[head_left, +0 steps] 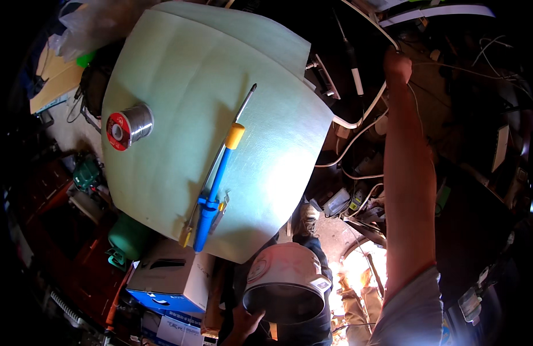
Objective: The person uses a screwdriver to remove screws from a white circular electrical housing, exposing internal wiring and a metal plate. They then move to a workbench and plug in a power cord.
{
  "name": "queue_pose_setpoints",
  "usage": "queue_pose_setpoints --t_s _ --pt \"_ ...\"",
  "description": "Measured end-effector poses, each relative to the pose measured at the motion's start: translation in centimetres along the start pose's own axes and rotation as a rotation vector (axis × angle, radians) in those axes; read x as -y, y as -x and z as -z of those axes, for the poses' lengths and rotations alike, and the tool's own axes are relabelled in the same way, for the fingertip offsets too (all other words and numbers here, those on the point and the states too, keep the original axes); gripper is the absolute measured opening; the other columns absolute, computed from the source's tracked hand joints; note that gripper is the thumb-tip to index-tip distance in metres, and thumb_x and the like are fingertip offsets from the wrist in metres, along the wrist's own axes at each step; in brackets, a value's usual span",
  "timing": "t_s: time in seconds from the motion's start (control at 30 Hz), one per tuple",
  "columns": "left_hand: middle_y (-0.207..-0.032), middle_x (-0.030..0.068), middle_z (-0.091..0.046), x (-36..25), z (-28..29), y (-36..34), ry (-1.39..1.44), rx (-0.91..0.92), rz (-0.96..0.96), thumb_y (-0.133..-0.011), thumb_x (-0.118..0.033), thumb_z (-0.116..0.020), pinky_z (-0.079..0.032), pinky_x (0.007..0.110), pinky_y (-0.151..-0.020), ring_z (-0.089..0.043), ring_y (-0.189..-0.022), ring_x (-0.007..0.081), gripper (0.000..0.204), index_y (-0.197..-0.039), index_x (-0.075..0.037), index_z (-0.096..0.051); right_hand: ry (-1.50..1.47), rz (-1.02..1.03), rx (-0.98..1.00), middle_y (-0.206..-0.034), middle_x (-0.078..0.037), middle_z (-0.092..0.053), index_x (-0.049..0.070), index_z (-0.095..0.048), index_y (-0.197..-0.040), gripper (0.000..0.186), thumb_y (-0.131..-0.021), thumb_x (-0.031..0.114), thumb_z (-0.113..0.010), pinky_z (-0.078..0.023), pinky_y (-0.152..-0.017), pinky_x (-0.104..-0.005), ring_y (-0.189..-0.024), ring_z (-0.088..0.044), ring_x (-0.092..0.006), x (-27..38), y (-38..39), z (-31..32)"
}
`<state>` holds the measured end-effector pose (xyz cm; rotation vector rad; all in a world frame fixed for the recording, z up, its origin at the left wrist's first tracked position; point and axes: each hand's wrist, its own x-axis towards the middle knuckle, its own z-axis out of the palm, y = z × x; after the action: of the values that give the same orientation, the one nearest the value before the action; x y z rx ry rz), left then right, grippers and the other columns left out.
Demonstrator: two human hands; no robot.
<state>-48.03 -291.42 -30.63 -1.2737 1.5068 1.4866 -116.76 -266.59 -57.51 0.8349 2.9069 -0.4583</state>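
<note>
My right arm reaches far forward on the right, where my right hand (398,67) is closed around a white cable (373,102) that runs past it above and below. At the lower middle, my left hand (243,324) holds the rim of a white round pot-like housing (286,262). That housing is tilted so its dark hollow inside shows; it is in front of my legs. On the pale green board (163,69) lies a blue and yellow tool (214,184), apparently a soldering iron, with a thin metal rod. A spool of solder wire (131,127) with a red label is at the left.
Cartons (171,277) and a green rounded tank (128,236) stand at the lower left. More cables, a white-handled tool (357,81) and small parts clutter the dark area beyond the board's right edge. Strong light falls on the floor (358,271) beside my legs.
</note>
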Motion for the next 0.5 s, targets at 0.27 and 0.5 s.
queue_pose_setpoints --t_s 0.27,0.5 --pt "-0.106 0.0147 -0.074 2.2 -0.7 0.7 0.044 -0.03 0.103 -0.074 -0.007 -0.076 -0.055 0.036 -0.091 -0.071 -0.098 0.0208 0.051 -0.122 0.003 -0.061 0.318 1.08 0.215 -0.135 -0.02 -0.058 0.001 -0.061 -0.131 0.075 -0.088 0.063 -0.065 -0.045 -0.106 -0.0439 -0.125 -0.056 -0.0356 -0.2 1.8 6.3" --pt "-0.104 0.0144 -0.074 2.0 -1.9 0.9 0.116 -0.047 0.046 -0.074 -0.007 -0.076 -0.056 0.036 -0.089 -0.071 -0.097 0.02 0.046 -0.117 0.003 -0.064 0.306 0.841 0.515 -0.118 -0.021 -0.067 0.003 -0.062 -0.127 0.08 -0.088 0.072 -0.058 -0.052 -0.093 -0.0425 -0.108 -0.066 -0.0352 -2.6 1.8 7.0"
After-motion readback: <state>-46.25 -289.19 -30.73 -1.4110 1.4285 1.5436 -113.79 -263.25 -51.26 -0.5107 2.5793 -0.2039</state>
